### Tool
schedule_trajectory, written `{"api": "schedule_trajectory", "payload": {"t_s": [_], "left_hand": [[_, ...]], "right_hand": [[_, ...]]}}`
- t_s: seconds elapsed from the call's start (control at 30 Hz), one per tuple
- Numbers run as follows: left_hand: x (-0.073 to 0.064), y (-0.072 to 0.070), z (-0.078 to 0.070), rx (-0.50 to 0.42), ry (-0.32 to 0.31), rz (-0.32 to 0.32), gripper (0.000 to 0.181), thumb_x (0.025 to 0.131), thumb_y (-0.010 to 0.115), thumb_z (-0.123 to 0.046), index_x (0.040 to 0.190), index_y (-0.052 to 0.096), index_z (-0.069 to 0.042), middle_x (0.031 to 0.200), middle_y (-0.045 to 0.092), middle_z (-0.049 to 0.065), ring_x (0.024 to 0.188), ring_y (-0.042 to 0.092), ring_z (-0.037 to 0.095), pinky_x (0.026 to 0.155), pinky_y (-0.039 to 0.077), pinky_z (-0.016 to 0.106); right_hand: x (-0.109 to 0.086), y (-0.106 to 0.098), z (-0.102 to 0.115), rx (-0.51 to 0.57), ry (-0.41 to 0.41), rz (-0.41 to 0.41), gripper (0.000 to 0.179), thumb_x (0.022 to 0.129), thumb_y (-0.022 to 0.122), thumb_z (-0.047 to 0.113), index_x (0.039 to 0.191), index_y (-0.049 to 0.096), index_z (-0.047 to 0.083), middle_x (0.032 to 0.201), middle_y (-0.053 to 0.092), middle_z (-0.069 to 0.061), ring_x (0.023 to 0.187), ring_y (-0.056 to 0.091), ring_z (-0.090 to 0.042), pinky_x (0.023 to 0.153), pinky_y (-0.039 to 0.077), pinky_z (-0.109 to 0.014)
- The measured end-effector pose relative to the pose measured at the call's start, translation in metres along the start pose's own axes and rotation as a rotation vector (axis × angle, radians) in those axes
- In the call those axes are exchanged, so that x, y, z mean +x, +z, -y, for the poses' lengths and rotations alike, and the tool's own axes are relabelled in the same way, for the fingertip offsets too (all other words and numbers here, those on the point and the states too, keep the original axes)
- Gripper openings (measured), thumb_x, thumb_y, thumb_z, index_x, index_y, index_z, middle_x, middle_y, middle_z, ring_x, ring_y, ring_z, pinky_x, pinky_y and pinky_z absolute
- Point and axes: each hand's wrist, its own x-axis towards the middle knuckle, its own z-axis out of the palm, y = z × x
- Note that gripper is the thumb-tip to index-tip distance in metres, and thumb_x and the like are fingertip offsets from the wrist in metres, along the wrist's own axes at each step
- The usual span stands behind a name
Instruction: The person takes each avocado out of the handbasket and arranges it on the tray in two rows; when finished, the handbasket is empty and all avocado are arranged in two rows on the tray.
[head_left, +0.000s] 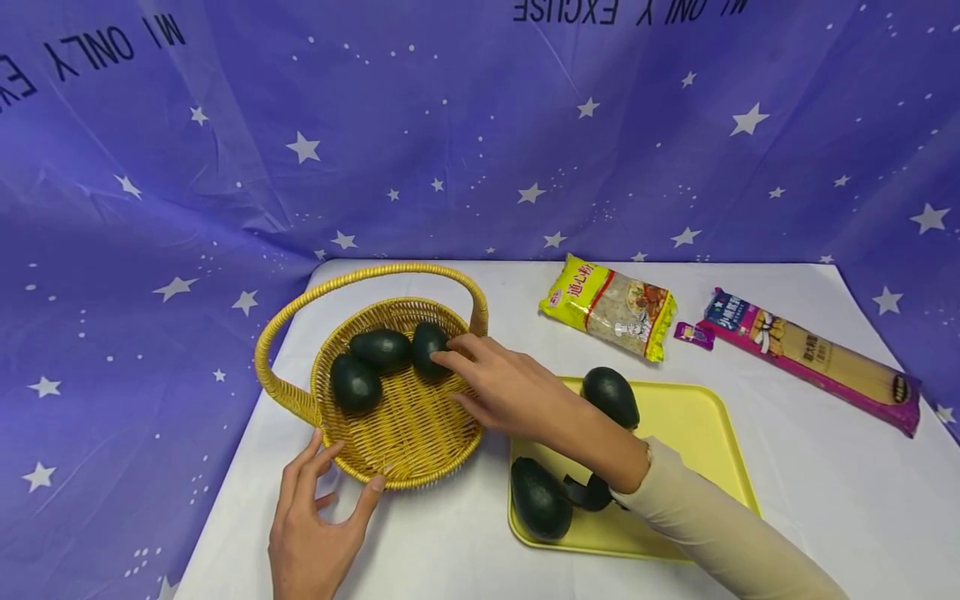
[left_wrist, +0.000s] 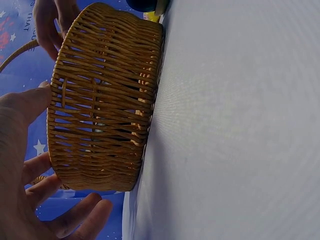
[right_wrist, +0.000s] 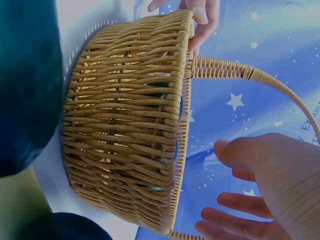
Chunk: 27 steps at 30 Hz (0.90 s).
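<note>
Three dark green avocados (head_left: 382, 350) lie together at the far left side of a yellow wicker basket (head_left: 420, 433) with a tall arched handle. My right hand (head_left: 498, 383) reaches over the basket's right rim, its fingertips close by the rightmost avocado (head_left: 430, 350). In the right wrist view these fingers are loosely extended, with nothing between them and the thumb. My left hand (head_left: 318, 517) rests its spread fingers and thumb at the near left rim. The left wrist view has the thumb touching the rim (left_wrist: 56, 100).
A yellow tray (head_left: 682, 417) right of the basket bears more avocados (head_left: 542, 500), partly behind the right forearm. Behind it lie a yellow pasta bag (head_left: 611, 307), a small purple packet (head_left: 694, 335) and a long noodle pack (head_left: 817, 358). A blue starry cloth (head_left: 480, 133) hangs behind.
</note>
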Motion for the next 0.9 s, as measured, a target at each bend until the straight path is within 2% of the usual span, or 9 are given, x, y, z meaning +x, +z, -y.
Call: {"api": "schedule_trajectory", "payload": {"t_s": [0.37, 0.67, 0.9], "left_hand": [[0.0, 0.001, 0.002, -0.004, 0.012, -0.001, 0.067, 0.081, 0.098, -0.039, 0.139, 0.069, -0.021, 0.162, 0.051, -0.004, 0.126, 0.065, 0.024, 0.081, 0.039, -0.004], [0.0, 0.001, 0.001, 0.003, 0.019, 0.0, 0.067, 0.081, 0.098, -0.038, 0.139, 0.069, -0.02, 0.162, 0.05, -0.004, 0.126, 0.065, 0.024, 0.082, 0.039, -0.004], [0.001, 0.0, 0.001, 0.004, 0.012, 0.005, 0.067, 0.081, 0.098, -0.038, 0.139, 0.069, -0.019, 0.162, 0.05, -0.003, 0.126, 0.065, 0.024, 0.082, 0.038, -0.004]], "right_hand": [[0.015, 0.01, -0.005, -0.04, 0.02, 0.051, 0.054, 0.104, 0.074, 0.028, 0.153, 0.058, 0.013, 0.147, 0.057, -0.012, 0.121, 0.065, -0.025, 0.083, 0.064, -0.036], [0.029, 0.017, -0.01, -0.038, 0.015, 0.12, 0.056, 0.105, 0.073, 0.028, 0.155, 0.053, 0.013, 0.153, 0.053, -0.016, 0.128, 0.063, -0.029, 0.085, 0.064, -0.039], [0.041, 0.017, -0.008, -0.064, 0.005, 0.171, 0.06, 0.105, 0.074, 0.028, 0.157, 0.05, 0.011, 0.155, 0.052, -0.018, 0.138, 0.058, -0.031, 0.1, 0.061, -0.041]]}}
